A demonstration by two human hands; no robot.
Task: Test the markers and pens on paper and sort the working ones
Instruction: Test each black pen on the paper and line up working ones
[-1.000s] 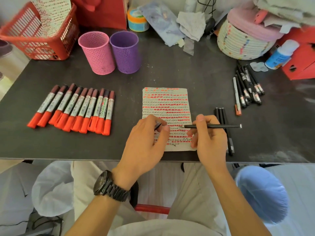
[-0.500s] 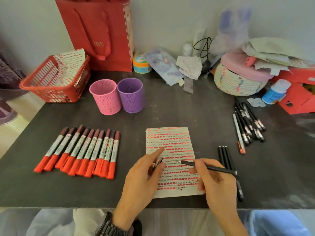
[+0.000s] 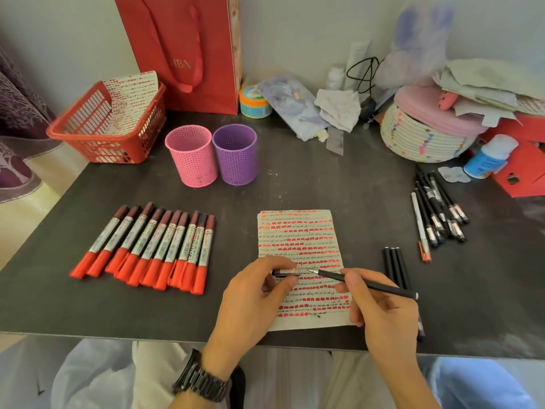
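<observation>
A sheet of paper (image 3: pixel 298 234) covered in red and black test strokes lies near the table's front edge. My right hand (image 3: pixel 380 314) grips a black pen (image 3: pixel 368 284), its bare tip pointing left over the paper. My left hand (image 3: pixel 253 302) pinches the pen's cap (image 3: pixel 284 272) just left of that tip. Several red-capped markers (image 3: pixel 153 246) lie in a row on the left. Three black pens (image 3: pixel 395 264) lie right of the paper, and several more black pens (image 3: pixel 436 214) farther right. A pink cup (image 3: pixel 191 156) and a purple cup (image 3: pixel 236 154) stand behind.
A red basket (image 3: pixel 109 128) holding used paper sits at the back left beside a red gift bag (image 3: pixel 188 51). A woven box (image 3: pixel 424 134), a small bottle (image 3: pixel 489 156), loose papers and cloths crowd the back right. The table's front edge (image 3: pixel 147 335) runs just under my wrists.
The view has tilted up, showing more of the table's back. The pen's tip and the cap in my left hand have come closer together over the paper.
</observation>
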